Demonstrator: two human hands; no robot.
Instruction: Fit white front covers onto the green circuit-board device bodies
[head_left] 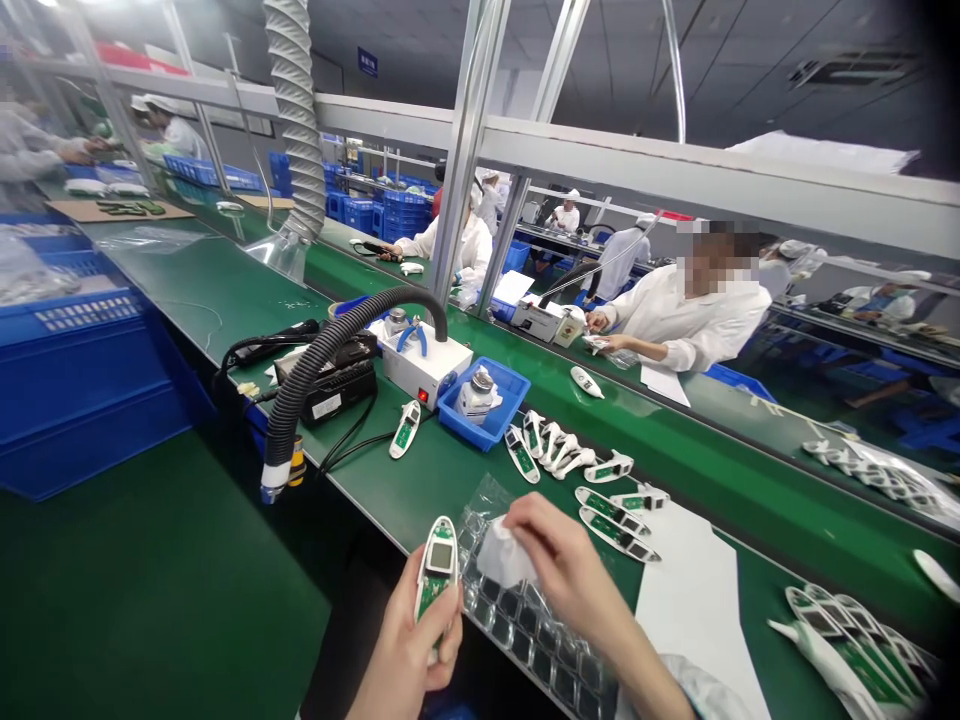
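Observation:
My left hand [420,640] holds a white oval device housing [441,560] upright, its green circuit board and small square screen facing me. To the right, my right hand [559,560] pinches a thin white cloth or tissue [504,556] between thumb and fingers. The cloth hangs over a clear plastic tray [525,630] with rows of square compartments that hold dark square pieces. Beyond my right hand lie several more open housings with boards [611,512] on the green bench. One single housing [406,430] rests farther left, near the blue bin.
A blue bin [512,385] holds a metal-capped bottle [477,395]. Beside it stand a white box [424,365] with a black flexible hose [300,375] and a black device [330,385]. White paper [697,600] lies at right. Across the green conveyor [637,395] sits a person [675,320] in white.

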